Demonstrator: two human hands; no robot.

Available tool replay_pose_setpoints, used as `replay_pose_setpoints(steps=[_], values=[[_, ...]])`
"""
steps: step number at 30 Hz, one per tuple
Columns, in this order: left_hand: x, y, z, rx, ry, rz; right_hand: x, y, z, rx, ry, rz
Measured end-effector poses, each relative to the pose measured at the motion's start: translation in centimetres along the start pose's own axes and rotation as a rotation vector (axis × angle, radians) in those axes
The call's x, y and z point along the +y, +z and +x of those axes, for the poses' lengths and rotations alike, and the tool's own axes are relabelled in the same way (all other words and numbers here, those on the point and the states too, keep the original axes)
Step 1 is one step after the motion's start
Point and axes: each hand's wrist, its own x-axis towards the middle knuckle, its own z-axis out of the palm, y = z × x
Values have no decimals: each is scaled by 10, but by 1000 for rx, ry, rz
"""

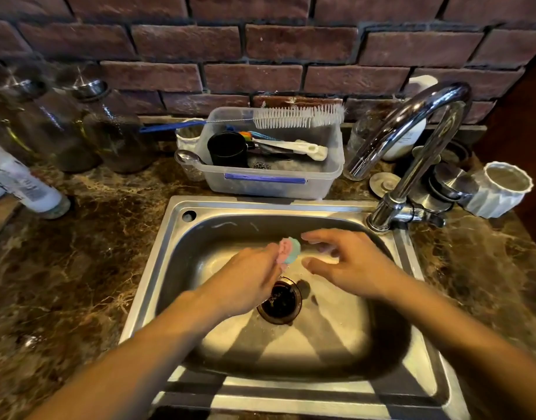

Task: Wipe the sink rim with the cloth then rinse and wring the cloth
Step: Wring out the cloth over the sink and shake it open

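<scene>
Over the steel sink [157, 262], my left hand [245, 283] squeezes a small pink and teal cloth [289, 251] into a tight wad, most of it hidden in the fist. Drops fall from the cloth toward the dark drain [280, 301] below. My right hand [345, 262] hovers just right of the cloth with fingers spread and apart from it, holding nothing. No water runs from the chrome tap [412, 140], whose spout ends over the counter at the back right.
A clear plastic tub [273, 180] with a white bottle brush, black cup and utensils sits behind the sink. Glass jars [109, 125] and a white bottle [24, 183] stand at left; a white ribbed cup [500, 189] at right. Brown marble counter surrounds the sink.
</scene>
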Motion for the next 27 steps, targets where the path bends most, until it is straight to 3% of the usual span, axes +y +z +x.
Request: replay_pose_setpoints(steps=[2,5,7,10,13,15,18,23,27], values=[[3,-12,2,-50,150,338,-4,-13,9,-224,-11,113],[14,-30,8,-64,400,608,-10,-30,20,-598,63,318],[21,-42,11,47,627,636,-8,-34,26,-837,156,405],[26,-52,15,129,803,639,-9,-24,27,-1179,148,559],[22,-55,18,188,925,724,-10,-13,24,-1313,94,780],[19,-57,19,185,968,715,-16,-9,21,-1307,88,883],[16,-61,15,84,828,630,-28,0,18,-1130,148,828],[32,-50,14,-57,442,744,-49,3,21,-803,264,395],[41,-55,31,-17,139,684,-65,-5,32,-353,74,-215]])
